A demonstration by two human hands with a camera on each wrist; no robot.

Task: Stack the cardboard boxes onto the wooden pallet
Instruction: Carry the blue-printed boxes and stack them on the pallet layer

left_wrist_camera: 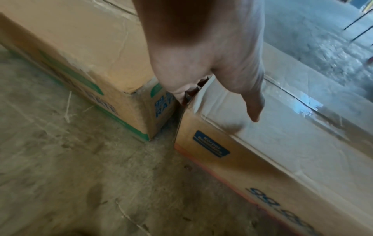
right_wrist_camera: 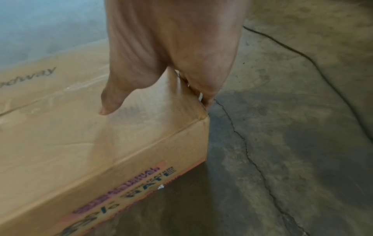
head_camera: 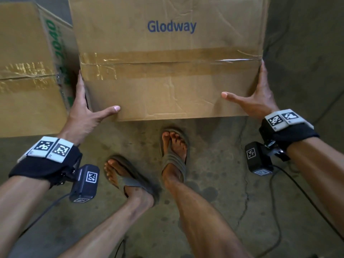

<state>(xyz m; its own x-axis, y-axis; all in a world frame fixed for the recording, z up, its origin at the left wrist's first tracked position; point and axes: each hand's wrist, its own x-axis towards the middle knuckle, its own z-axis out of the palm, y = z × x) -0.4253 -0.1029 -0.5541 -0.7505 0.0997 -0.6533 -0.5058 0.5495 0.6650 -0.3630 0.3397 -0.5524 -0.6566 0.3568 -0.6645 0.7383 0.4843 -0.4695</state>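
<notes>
Concrete floor (head_camera: 223,183): Glodway box (head_camera: 167,81) is pressed between left hand (head_camera: 83,116) and right hand (head_camera: 258,101), fingers flat on its sides, thumbs spread on top. Green-printed box (head_camera: 28,90) is set just beside.

The big brown box (head_camera: 167,86), marked "Glodway" in blue, lies broad face up. Its creased top is sealed by a band of brown tape along the seam, and its near side carries dark lettering over an orange stripe. Just beside it on the left stands a second taped box (head_camera: 24,101) with green print, a narrow gap between them.
</notes>
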